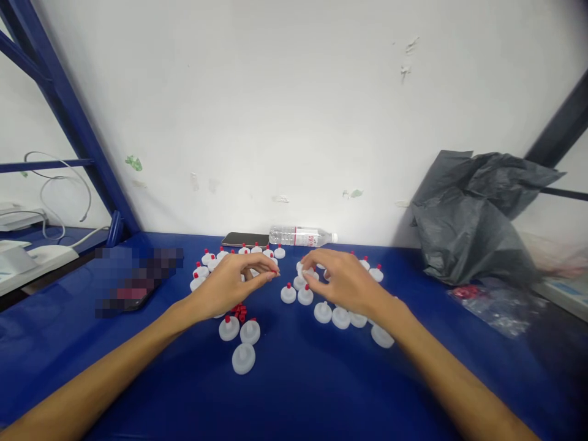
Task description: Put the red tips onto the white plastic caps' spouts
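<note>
My left hand [229, 278] is closed in a pinch, a small red cap [275, 272] between thumb and fingertips. Opposite it, my right hand [346, 278] is curled, thumb and forefinger close together above a cluster of round white lids. Whether something sits in that pinch I cannot make out. Two white lids with red tips [288, 294] stand just below and between the hands. Under my right wrist are white lids with bare nozzles [340, 317]. A small heap of loose red caps [239, 311] lies below my left hand, beside a bare white lid [243, 358].
Behind the lids, a clear plastic bottle [303, 236] lies on its side beside a dark phone [245, 239] on the blue table [275, 404]. At right are a grey plastic bag [473, 214] and a clear bag [500, 312]. A partly blurred-out dark object [142, 285] lies left.
</note>
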### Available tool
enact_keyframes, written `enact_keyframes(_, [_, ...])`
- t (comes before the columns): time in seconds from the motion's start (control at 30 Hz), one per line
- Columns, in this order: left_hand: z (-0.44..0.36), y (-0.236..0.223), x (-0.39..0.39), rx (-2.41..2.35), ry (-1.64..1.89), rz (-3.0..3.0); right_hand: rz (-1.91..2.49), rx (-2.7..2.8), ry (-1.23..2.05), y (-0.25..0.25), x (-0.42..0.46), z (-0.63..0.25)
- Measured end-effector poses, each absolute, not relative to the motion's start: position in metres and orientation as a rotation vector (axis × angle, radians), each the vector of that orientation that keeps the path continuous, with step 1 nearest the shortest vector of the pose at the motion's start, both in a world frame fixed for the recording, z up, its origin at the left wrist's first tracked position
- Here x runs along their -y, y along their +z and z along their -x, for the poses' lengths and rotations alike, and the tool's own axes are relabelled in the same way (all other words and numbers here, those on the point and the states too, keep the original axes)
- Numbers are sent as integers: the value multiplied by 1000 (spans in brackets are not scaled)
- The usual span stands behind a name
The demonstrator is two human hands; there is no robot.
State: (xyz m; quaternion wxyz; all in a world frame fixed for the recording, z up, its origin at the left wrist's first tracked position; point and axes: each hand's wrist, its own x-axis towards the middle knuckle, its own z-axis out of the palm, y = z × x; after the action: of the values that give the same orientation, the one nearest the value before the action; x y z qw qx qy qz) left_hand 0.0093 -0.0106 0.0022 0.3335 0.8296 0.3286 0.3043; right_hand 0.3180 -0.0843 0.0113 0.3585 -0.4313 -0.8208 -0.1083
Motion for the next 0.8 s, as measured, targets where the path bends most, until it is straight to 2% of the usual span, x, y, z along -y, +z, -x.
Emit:
enact_keyframes(0.43, [-15, -2, 15, -667, 954, -2125, 885, 2113, -417, -10, 87, -287])
enact_keyframes(0.8, [-16, 7, 18, -671, 978, -1930, 951, 2025, -389, -16, 86, -280])
